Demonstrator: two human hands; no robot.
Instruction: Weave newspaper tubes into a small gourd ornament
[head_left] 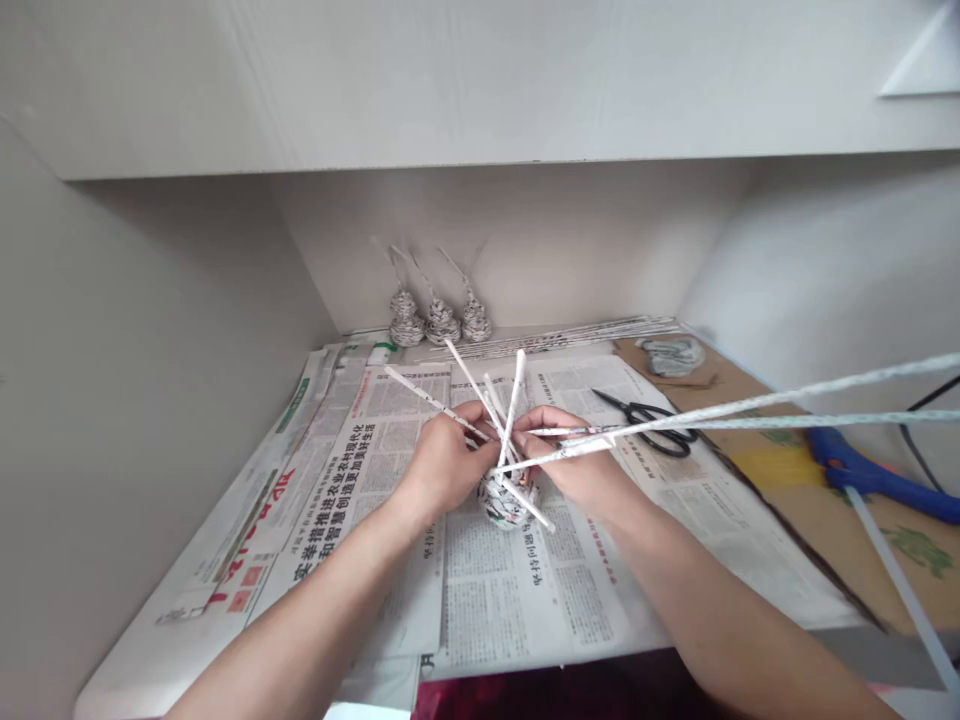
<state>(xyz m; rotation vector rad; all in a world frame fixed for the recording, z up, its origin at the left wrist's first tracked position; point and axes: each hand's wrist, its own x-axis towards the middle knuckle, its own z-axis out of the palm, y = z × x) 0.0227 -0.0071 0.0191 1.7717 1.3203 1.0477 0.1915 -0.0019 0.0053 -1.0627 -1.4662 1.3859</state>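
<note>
A small rounded weave of rolled newspaper (504, 512) sits between my hands over the newspaper sheets, with several stiff paper tubes sticking out of its top in different directions. My left hand (450, 460) is closed at its upper left side, the fingers curled around the weave's edge and the base of a tube. My right hand (562, 445) pinches a paper tube at the upper right of the weave. Two long paper strands (750, 405) run from this spot out past the right edge of view. My fingertips are partly hidden behind the tubes.
Newspaper sheets (382, 470) cover the table. Three woven paper gourds (439, 325) stand at the back wall, near a row of loose paper tubes (570, 335). At the right are black scissors (660, 430), cardboard (795, 500), a crumpled plastic bundle (673, 356) and a blue glue gun (870, 470).
</note>
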